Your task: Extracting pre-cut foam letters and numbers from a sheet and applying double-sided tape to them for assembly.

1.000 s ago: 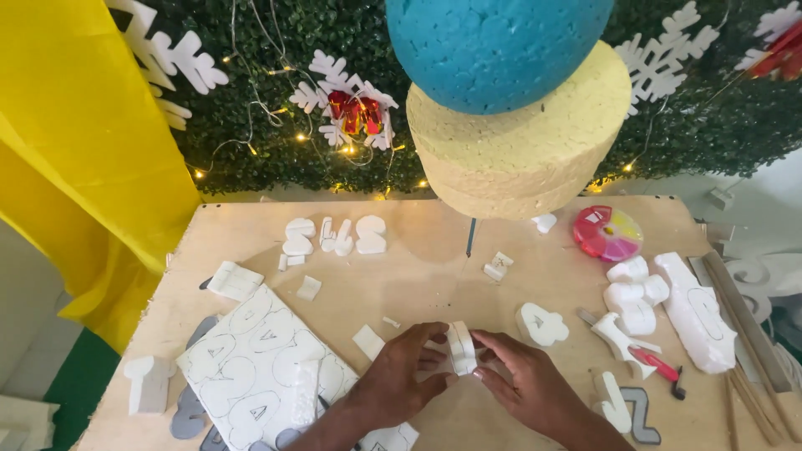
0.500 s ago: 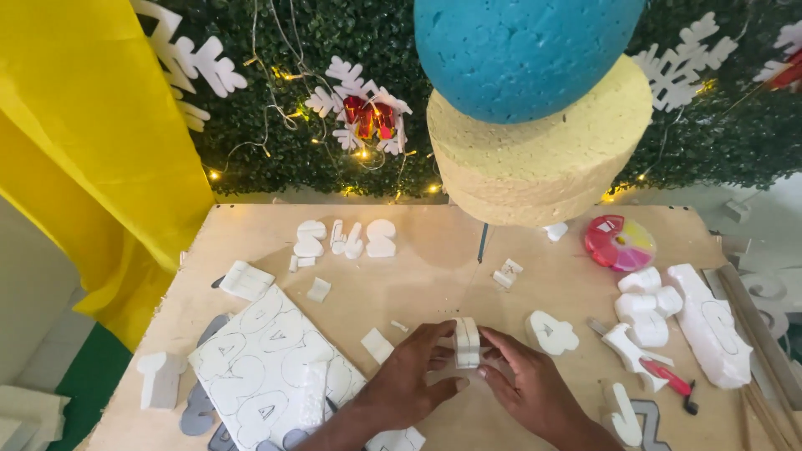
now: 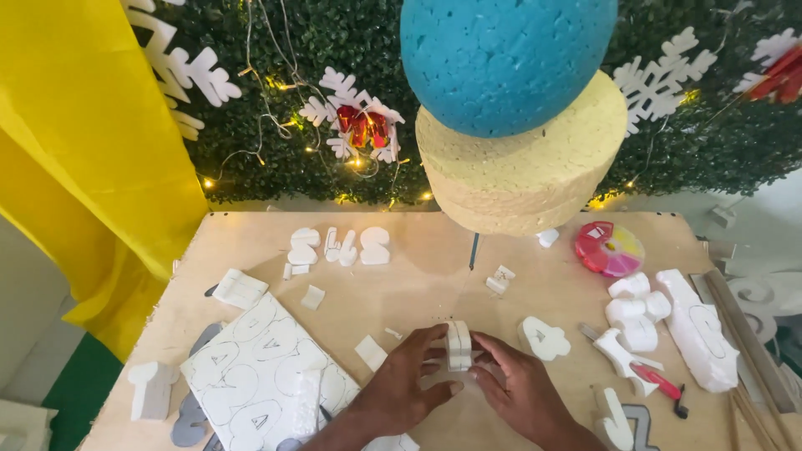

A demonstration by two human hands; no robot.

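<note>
Head view, both hands pinching white foam piece, shape seemingly hidden, forearms cropped

pkgs: none | labels: none | signs: none | screens: none in view

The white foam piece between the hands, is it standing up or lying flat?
Standing: the foam piece sits on its edge, pinched by both hands.

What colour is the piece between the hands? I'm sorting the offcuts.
White; the foam piece shows best in the head view.
</note>
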